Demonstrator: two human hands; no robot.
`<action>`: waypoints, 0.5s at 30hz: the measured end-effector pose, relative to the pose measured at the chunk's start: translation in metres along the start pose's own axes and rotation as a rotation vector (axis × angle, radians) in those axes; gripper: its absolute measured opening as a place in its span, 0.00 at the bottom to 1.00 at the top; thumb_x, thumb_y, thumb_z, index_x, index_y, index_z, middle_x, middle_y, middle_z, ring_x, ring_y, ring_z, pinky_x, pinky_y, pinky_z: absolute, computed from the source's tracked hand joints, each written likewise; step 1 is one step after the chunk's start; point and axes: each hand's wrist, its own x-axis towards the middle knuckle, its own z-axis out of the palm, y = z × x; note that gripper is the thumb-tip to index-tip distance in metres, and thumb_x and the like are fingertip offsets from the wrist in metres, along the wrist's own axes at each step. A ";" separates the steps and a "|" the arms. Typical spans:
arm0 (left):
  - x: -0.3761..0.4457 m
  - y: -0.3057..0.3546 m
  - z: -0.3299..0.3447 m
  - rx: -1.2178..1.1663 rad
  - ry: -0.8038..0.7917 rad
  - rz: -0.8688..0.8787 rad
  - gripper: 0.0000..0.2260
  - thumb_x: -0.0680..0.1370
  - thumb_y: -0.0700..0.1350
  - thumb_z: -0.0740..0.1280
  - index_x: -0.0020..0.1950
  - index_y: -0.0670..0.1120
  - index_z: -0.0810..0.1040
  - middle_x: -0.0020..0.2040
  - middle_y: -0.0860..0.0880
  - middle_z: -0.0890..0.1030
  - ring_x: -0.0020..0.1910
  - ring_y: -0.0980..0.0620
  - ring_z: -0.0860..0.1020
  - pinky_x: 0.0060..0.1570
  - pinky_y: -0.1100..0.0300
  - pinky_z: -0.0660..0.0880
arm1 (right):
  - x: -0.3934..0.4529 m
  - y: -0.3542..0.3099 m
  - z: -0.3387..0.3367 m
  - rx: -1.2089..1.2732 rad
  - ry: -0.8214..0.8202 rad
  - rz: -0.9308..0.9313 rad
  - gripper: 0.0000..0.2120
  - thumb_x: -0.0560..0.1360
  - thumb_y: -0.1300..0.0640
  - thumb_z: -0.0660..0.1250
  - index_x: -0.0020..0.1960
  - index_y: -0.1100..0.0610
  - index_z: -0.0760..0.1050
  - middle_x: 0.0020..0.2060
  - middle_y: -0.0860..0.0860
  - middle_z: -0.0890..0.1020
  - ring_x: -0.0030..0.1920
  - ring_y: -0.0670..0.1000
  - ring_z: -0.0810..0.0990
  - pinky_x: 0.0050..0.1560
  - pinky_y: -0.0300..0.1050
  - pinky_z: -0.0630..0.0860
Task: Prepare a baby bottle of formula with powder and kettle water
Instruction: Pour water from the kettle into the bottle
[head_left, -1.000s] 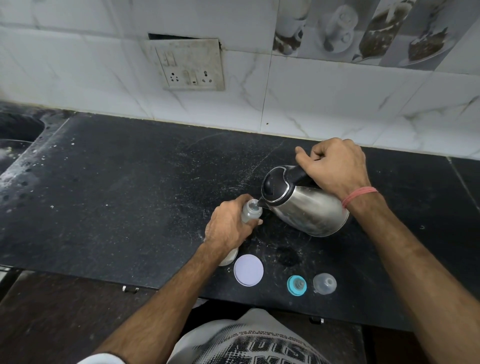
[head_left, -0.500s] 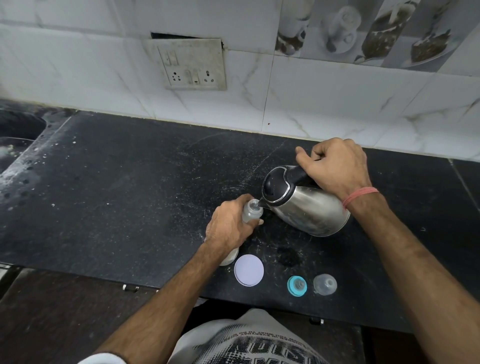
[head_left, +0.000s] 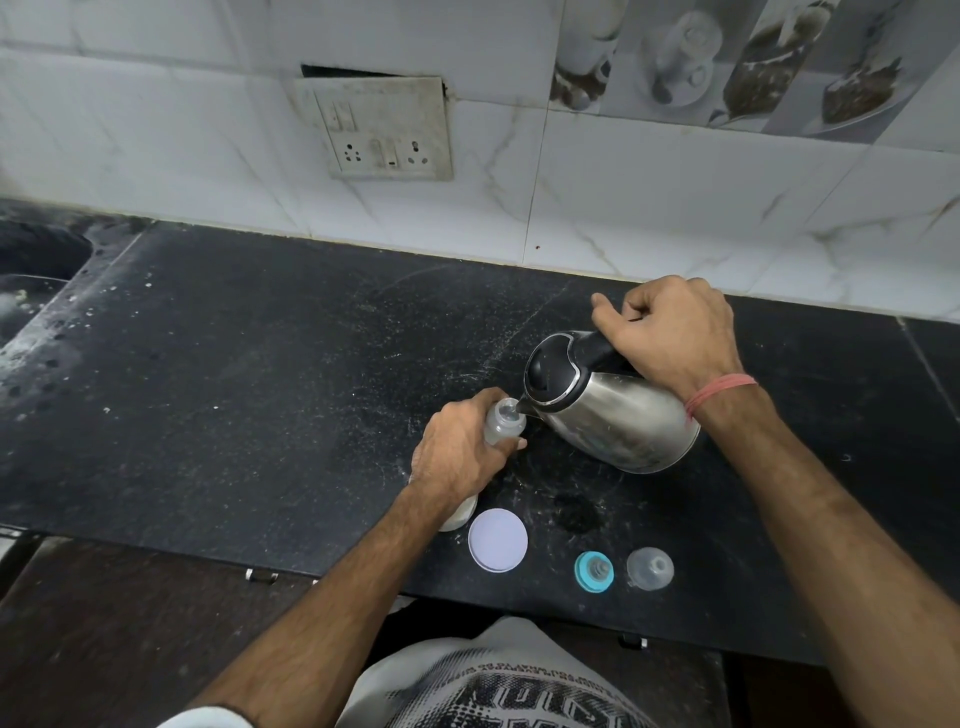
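My left hand (head_left: 460, 451) grips a clear baby bottle (head_left: 503, 421) standing on the black counter (head_left: 260, 389). Only the bottle's open neck shows above my fingers. My right hand (head_left: 670, 332) holds the black handle of a steel kettle (head_left: 613, 415), which is tilted to the left. Its spout sits right at the bottle's mouth. A white container (head_left: 460, 514) is partly hidden under my left wrist. Near the front edge lie a white round lid (head_left: 497, 540), a teal bottle collar with nipple (head_left: 594, 570) and a clear bottle cap (head_left: 650, 568).
A white tiled wall with a switch and socket plate (head_left: 384, 130) rises behind the counter. A dark sink (head_left: 31, 280) lies at the far left. The counter's front edge runs just below the lid and caps.
Both hands, the kettle and the bottle hold the same pose. Only the camera view has shifted very slightly.
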 end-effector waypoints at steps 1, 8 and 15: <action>0.000 0.000 0.000 -0.001 -0.002 0.001 0.20 0.78 0.59 0.82 0.67 0.59 0.82 0.54 0.56 0.88 0.54 0.52 0.85 0.51 0.52 0.80 | 0.000 0.000 0.000 0.001 -0.003 0.000 0.32 0.80 0.38 0.68 0.28 0.59 0.68 0.21 0.49 0.67 0.28 0.52 0.71 0.45 0.48 0.72; 0.000 0.000 0.000 -0.002 -0.004 -0.009 0.20 0.78 0.59 0.82 0.67 0.60 0.81 0.54 0.57 0.87 0.55 0.52 0.84 0.51 0.52 0.79 | 0.001 -0.001 -0.001 -0.004 -0.005 -0.002 0.32 0.81 0.39 0.68 0.27 0.58 0.67 0.21 0.49 0.67 0.28 0.52 0.71 0.45 0.47 0.71; 0.000 0.000 0.000 0.009 0.005 -0.002 0.20 0.78 0.59 0.82 0.67 0.60 0.81 0.54 0.57 0.87 0.54 0.52 0.84 0.50 0.53 0.78 | 0.001 -0.002 -0.002 -0.011 -0.007 -0.003 0.32 0.81 0.39 0.68 0.27 0.58 0.68 0.21 0.49 0.69 0.29 0.51 0.72 0.46 0.48 0.71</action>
